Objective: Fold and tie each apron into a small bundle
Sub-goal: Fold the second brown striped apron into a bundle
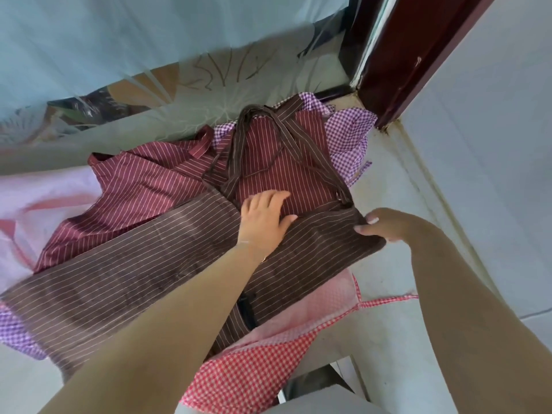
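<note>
Brown striped apron (125,282) spread mid-frame over maroon apron (143,189); left hand (264,221) flat, fingers relaxed, pressing fold; right hand (380,225) apparently pinching apron's right corner

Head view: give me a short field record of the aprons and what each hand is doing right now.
top apron: brown striped apron, spread flat
left hand: open, pressing near the bib edge
right hand: pinching the brown apron's right corner
beneath: maroon striped apron, purple checked apron, red checked apron
surface: grey floor
folding: not yet bundled
</note>
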A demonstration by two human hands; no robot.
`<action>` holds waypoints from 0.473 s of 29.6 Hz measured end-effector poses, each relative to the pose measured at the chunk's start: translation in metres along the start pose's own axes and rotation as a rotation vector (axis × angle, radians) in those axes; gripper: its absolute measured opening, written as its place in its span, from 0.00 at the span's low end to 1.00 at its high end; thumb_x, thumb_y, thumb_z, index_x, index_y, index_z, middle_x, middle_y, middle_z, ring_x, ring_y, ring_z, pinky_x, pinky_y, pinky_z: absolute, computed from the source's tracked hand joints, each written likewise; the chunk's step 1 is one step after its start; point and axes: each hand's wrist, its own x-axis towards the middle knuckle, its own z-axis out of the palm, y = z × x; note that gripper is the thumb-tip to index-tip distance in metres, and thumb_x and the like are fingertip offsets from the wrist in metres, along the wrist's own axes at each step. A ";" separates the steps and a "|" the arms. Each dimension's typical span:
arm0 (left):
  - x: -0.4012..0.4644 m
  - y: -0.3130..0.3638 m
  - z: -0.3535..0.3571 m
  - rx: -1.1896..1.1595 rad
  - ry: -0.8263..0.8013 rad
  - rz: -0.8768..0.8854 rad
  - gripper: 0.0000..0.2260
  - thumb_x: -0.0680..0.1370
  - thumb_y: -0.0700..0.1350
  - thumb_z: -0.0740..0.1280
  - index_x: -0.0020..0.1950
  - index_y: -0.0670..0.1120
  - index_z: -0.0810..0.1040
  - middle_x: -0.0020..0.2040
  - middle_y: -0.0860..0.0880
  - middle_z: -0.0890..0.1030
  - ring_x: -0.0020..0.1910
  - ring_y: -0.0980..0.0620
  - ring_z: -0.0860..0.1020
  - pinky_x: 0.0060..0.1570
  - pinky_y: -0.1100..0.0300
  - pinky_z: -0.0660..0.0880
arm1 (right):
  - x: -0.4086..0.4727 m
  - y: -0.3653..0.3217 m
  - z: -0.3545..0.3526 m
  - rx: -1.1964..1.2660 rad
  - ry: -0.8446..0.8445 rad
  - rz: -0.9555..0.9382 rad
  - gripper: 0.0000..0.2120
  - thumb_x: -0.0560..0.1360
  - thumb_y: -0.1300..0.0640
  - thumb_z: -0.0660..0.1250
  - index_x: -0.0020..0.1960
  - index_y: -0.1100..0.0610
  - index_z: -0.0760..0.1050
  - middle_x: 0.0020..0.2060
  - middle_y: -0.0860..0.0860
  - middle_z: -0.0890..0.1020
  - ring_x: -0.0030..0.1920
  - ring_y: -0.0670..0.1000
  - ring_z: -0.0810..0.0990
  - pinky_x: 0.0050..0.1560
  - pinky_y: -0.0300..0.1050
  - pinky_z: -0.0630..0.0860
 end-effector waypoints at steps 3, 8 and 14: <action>-0.024 -0.020 0.010 0.062 0.163 0.007 0.23 0.77 0.59 0.63 0.69 0.51 0.66 0.70 0.47 0.68 0.70 0.44 0.66 0.71 0.38 0.59 | 0.014 -0.017 0.012 0.203 0.231 -0.092 0.31 0.76 0.38 0.63 0.71 0.55 0.65 0.69 0.54 0.71 0.68 0.58 0.71 0.67 0.54 0.67; -0.040 -0.036 0.014 0.200 -0.065 0.072 0.32 0.76 0.66 0.57 0.76 0.54 0.55 0.78 0.48 0.55 0.77 0.44 0.51 0.74 0.39 0.49 | 0.040 -0.059 0.022 0.218 0.389 -0.285 0.37 0.74 0.44 0.69 0.75 0.53 0.56 0.73 0.54 0.65 0.71 0.59 0.67 0.68 0.56 0.68; 0.017 -0.061 -0.030 0.006 -0.034 -0.268 0.30 0.79 0.56 0.62 0.77 0.47 0.56 0.77 0.47 0.56 0.76 0.45 0.53 0.73 0.44 0.57 | 0.058 -0.079 0.015 0.077 0.535 -0.261 0.17 0.79 0.54 0.62 0.67 0.55 0.68 0.51 0.56 0.80 0.42 0.53 0.81 0.43 0.47 0.80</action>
